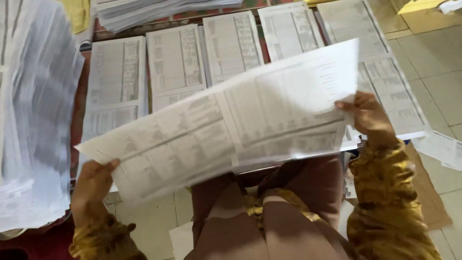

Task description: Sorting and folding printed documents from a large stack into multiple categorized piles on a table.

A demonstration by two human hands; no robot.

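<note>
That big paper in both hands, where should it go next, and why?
Probably down onto one of the paper stacks laid in a row ahead. The left hand and right hand hold the big printed sheet by its ends, in the air above those stacks.

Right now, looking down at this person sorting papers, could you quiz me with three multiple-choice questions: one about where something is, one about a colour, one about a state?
1. Where do the rows of printed sheets lie?
A. beyond the held sheet
B. on the lap
C. on a chair

2. What colour are the sleeves?
A. blue
B. mustard yellow
C. white

3. How is the large sheet held?
A. by the left hand alone
B. lying flat, untouched
C. by both hands, in the air

Answers:
1 A, they lie side by side past the sheet.
2 B, both arms show it.
3 C, the left hand and right hand grip opposite ends.
</note>
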